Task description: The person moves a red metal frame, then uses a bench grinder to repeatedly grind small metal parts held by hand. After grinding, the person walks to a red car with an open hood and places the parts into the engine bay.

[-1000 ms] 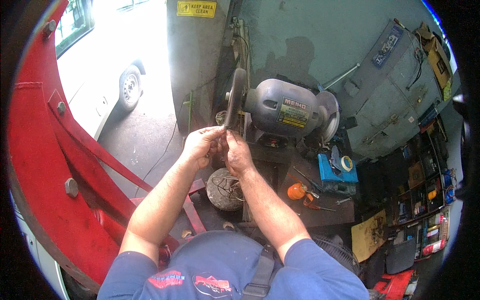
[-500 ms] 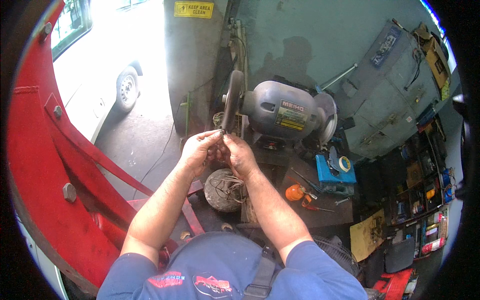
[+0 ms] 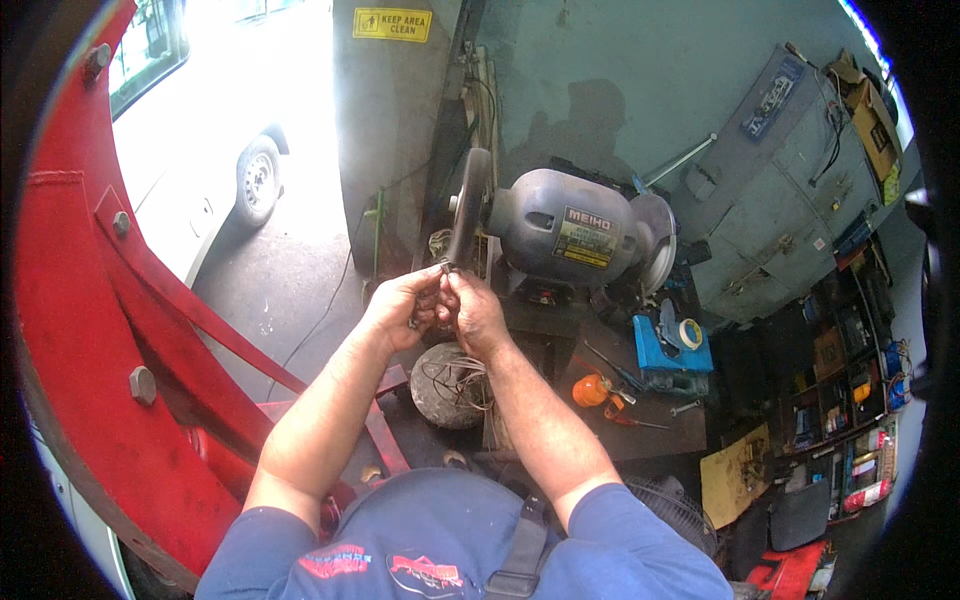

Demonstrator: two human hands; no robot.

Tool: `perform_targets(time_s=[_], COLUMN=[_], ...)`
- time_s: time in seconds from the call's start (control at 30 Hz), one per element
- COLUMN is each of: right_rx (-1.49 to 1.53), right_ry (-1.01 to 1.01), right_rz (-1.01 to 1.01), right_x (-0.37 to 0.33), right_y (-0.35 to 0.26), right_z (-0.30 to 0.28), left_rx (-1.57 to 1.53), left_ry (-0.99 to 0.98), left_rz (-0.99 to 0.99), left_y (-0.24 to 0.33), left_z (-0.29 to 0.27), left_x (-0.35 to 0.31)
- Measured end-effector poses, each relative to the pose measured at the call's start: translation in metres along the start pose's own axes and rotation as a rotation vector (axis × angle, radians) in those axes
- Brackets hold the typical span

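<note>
A grey bench grinder (image 3: 530,215) stands ahead of me, its dark wheel (image 3: 468,205) on the left and a pale wheel (image 3: 657,245) on the right. Just under the dark wheel's lower edge, both hands meet at a small dark piece (image 3: 447,268). My left hand (image 3: 402,308) pinches it from the left with thumb and forefinger. From the right, my right hand (image 3: 478,318) pinches it too, the other fingers curled in. The piece is mostly covered by fingertips, so its kind does not show. It is at or very near the wheel; I cannot tell whether they touch.
A round, rough grey block (image 3: 447,388) with wires on it sits below my hands. On the bench lie an orange can (image 3: 590,390), a blue case (image 3: 670,355) with a tape roll, and a spanner (image 3: 685,408). Red steelwork (image 3: 120,330) rises at left; a white vehicle (image 3: 180,170) stands beyond.
The whole view has shifted slightly right and down. Both hands keep their pinch on the small piece below the dark wheel, with only slight finger movement.
</note>
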State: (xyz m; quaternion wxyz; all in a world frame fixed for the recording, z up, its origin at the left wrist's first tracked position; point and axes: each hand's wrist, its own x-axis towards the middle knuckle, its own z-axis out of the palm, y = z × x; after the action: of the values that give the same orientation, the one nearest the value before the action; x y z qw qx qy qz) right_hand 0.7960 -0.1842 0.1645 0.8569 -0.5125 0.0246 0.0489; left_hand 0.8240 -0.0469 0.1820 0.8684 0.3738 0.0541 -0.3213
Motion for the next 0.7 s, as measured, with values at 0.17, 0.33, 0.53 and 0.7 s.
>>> perform_targets(time_s=[0.17, 0.33, 0.53, 0.7], right_rx=[0.174, 0.311, 0.289, -0.229], right_ry=[-0.037, -0.131, -0.109, 0.073], right_rz=[0.060, 0.154, 0.078, -0.257], right_x=[0.003, 0.005, 0.001, -0.008], right_y=[-0.001, 0.001, 0.012, 0.017], right_z=[-0.002, -0.006, -0.007, -0.008], left_rx=[0.071, 0.126, 0.191, 0.234], left_ry=[0.046, -0.007, 0.021, 0.073], left_rz=[-0.005, 0.053, 0.108, 0.190], left_y=[0.002, 0.003, -0.002, -0.009], left_z=[0.005, 0.000, -0.002, 0.005], left_x=[-0.001, 0.002, 0.006, 0.004])
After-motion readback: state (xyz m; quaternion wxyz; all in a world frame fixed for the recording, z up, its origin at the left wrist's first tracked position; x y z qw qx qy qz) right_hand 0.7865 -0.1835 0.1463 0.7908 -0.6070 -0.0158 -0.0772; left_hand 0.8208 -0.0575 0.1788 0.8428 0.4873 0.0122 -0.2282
